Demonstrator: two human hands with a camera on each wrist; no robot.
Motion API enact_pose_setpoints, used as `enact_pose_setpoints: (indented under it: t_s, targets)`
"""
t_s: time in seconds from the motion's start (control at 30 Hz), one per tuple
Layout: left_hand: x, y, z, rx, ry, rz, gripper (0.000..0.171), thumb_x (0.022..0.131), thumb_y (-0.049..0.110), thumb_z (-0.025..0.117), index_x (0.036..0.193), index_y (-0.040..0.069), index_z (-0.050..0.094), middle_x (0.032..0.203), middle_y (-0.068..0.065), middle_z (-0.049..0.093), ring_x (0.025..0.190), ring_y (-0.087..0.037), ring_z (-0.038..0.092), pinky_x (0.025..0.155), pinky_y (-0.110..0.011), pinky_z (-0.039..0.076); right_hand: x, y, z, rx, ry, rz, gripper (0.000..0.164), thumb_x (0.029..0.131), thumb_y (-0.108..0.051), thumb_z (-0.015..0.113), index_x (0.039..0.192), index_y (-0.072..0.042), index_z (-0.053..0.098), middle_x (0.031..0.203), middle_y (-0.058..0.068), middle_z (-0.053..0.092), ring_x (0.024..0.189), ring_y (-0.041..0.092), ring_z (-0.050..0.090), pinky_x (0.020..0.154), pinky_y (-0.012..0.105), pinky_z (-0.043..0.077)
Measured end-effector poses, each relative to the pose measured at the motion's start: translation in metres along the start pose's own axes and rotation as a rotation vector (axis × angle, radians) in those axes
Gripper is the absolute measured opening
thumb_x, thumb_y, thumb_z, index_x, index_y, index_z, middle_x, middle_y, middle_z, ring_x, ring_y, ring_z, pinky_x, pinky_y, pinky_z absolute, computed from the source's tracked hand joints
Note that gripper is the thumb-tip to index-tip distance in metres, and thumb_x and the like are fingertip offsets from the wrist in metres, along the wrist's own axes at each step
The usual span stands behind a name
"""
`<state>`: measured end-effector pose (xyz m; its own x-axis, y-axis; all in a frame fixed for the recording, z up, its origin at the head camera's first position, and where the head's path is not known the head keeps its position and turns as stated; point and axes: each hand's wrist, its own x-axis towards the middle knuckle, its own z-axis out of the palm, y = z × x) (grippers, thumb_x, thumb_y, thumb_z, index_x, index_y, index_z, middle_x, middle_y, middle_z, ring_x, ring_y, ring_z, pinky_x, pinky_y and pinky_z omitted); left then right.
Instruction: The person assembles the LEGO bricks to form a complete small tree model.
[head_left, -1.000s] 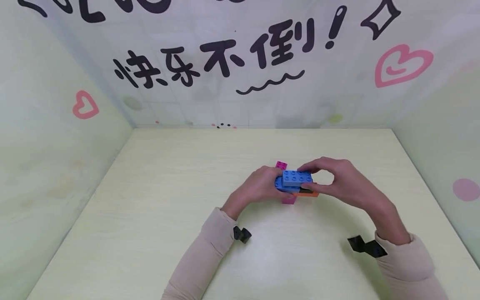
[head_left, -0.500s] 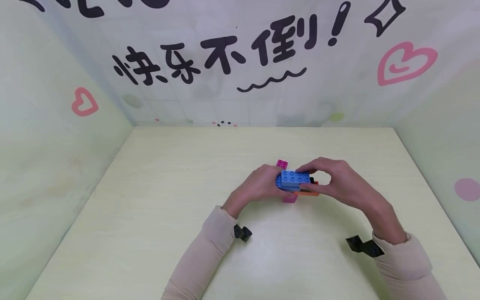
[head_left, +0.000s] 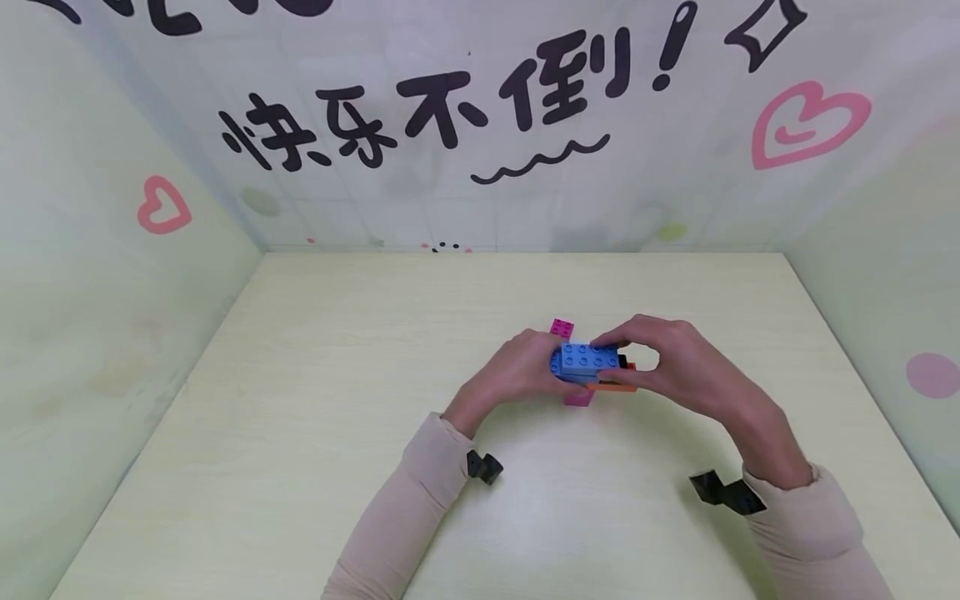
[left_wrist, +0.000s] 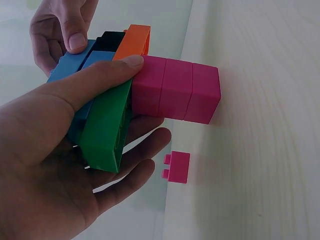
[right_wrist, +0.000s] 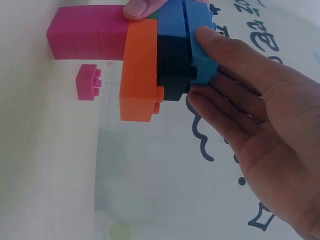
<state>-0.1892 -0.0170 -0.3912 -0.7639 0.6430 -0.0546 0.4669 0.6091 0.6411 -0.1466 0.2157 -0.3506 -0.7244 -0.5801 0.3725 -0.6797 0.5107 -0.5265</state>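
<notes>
With my left hand (head_left: 517, 371) clasping the stacked brick assembly (head_left: 588, 367) above the table (head_left: 300, 400) and my right hand (head_left: 675, 362) pinching the light-blue top brick (head_left: 591, 357), I judge seating is under way, requiring firm downward pressure next; a loose magenta brick (head_left: 562, 328) lies just behind the assembly.

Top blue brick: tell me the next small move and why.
Probably press the top blue brick straight down. The right hand pinches it on the stack, the left hand braces the green brick below, and whether the studs are seated cannot be told.
</notes>
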Motion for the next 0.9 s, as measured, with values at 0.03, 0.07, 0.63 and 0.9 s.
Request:
enact_pose_setpoints:
  t_s: [0.03, 0.07, 0.63, 0.9]
  targets:
    - [0.000, 0.000, 0.000, -0.001, -0.001, -0.002, 0.050, 0.075, 0.045, 0.084, 0.109, 0.012, 0.066, 0.086, 0.010, 0.063, 0.075, -0.008, 0.059, 0.066, -0.020, 0.048, 0.000, 0.000, 0.000, -0.002, 0.001, 0.000, 0.048, 0.068, -0.007, 0.090, 0.111, -0.016, 0.072, 0.104, -0.011, 0.067, 0.094, 0.005, 0.063, 0.078, 0.016, 0.047]
    - [0.000, 0.000, 0.000, -0.005, -0.004, -0.002, 0.050, 0.075, 0.045, 0.084, 0.109, 0.012, 0.066, 0.086, 0.009, 0.063, 0.075, -0.008, 0.059, 0.066, -0.020, 0.048, 0.000, 0.000, 0.000, -0.003, 0.002, 0.002, 0.048, 0.068, -0.007, 0.090, 0.111, -0.016, 0.072, 0.104, -0.011, 0.067, 0.094, 0.005, 0.064, 0.078, 0.016, 0.047]
    - [-0.019, 0.007, -0.038, -0.136, 0.092, 0.248, 0.033, 0.084, 0.028, 0.080, 0.110, 0.011, 0.071, 0.096, 0.009, 0.066, 0.092, -0.012, 0.058, 0.081, -0.037, 0.050, 0.002, 0.000, -0.001, 0.055, -0.038, 0.018, 0.046, 0.072, -0.003, 0.086, 0.114, -0.014, 0.071, 0.105, -0.010, 0.067, 0.096, 0.008, 0.063, 0.078, 0.019, 0.049]
    - [-0.017, 0.008, -0.036, -0.103, 0.097, 0.220, 0.034, 0.083, 0.031, 0.080, 0.110, 0.011, 0.072, 0.095, 0.010, 0.065, 0.088, -0.009, 0.056, 0.080, -0.032, 0.050, -0.001, 0.004, -0.005, 0.067, -0.065, 0.080, 0.045, 0.077, -0.011, 0.084, 0.119, -0.017, 0.069, 0.109, -0.011, 0.067, 0.100, 0.009, 0.062, 0.083, 0.020, 0.048]
